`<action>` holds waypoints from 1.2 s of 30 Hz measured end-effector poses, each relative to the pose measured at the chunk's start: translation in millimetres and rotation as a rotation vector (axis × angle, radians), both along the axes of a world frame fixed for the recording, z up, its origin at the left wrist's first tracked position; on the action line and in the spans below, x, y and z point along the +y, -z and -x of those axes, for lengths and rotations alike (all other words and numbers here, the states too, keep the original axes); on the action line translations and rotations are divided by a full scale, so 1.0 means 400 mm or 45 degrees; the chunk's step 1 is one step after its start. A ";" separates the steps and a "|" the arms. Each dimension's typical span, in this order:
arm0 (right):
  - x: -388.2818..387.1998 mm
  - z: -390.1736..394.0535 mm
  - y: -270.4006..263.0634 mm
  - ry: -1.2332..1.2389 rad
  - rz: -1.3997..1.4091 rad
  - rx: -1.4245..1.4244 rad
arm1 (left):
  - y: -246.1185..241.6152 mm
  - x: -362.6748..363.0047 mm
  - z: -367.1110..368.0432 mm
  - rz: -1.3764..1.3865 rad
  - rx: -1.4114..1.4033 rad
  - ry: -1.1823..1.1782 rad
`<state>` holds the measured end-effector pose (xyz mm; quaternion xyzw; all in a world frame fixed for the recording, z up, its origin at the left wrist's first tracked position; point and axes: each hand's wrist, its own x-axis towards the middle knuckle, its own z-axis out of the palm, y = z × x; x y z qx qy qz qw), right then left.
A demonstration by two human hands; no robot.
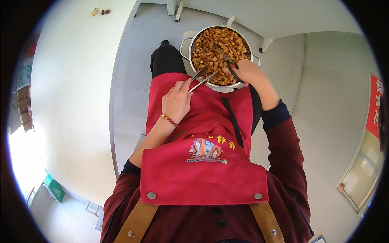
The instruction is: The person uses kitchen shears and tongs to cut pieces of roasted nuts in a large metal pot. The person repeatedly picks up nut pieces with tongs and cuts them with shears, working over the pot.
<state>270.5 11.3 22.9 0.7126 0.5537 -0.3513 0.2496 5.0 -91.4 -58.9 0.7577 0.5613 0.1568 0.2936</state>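
Observation:
Before me stands a two-handled stainless steel pot (191,51), filled with small browned chunks of food (218,39). My left hand (177,98) grips metal tongs (202,82); their two arms are spread, with the tips at the near left of the food. In my right hand (247,73) is a pair of scissors (231,65) with black handles. The scissor blades reach into the food near the middle of the pot, and their ends are partly hidden among the pieces. I cannot tell whether a piece lies between the blades.
A white table (76,91) runs along my left, with a few small scraps (104,12) at its far end. White table legs on casters (266,45) stand beyond the pot. A red apron (200,115) covers my lap. A red sign (373,106) hangs at the right.

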 end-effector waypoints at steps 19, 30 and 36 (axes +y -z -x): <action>-0.005 -0.053 -0.027 -0.265 -0.087 -0.166 | 0.023 -0.009 -0.001 -0.051 -0.023 0.013; -0.079 -0.047 -0.095 -0.494 -0.009 -0.198 | 0.032 -0.010 0.003 -0.051 -0.016 0.034; -0.028 -0.084 -0.145 -0.371 -0.127 -0.230 | 0.026 -0.012 0.001 -0.068 -0.029 0.022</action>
